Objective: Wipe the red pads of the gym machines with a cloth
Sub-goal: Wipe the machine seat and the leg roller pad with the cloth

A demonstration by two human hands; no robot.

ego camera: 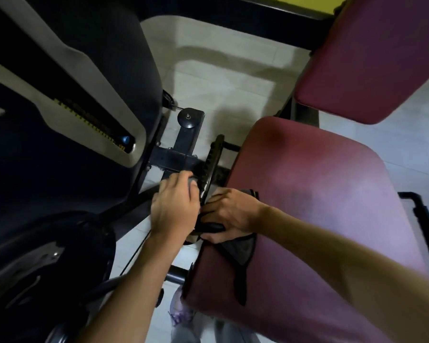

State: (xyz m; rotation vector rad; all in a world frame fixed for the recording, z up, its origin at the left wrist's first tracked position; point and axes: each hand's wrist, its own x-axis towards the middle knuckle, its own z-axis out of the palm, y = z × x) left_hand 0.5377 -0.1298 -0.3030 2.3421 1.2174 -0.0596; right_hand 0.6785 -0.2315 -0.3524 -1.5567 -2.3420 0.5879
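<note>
A red seat pad (307, 219) fills the lower right, and a red back pad (369, 58) stands above it at the upper right. A dark grey cloth (243, 248) lies on the seat pad's left edge, partly under my right hand (229, 214). That hand curls round a black handle (212, 227) at the pad's edge. My left hand (174, 206) sits just to its left, with its fingers curled over a grey knob (192, 181) beside a black notched adjustment bar (212, 162).
The machine's dark shroud (60, 95) with a yellow-marked weight slot takes up the left side. A black steel frame and pulley (188, 117) cross the pale tiled floor (221, 70) between shroud and seat. A black side grip (424, 219) sticks out right of the seat.
</note>
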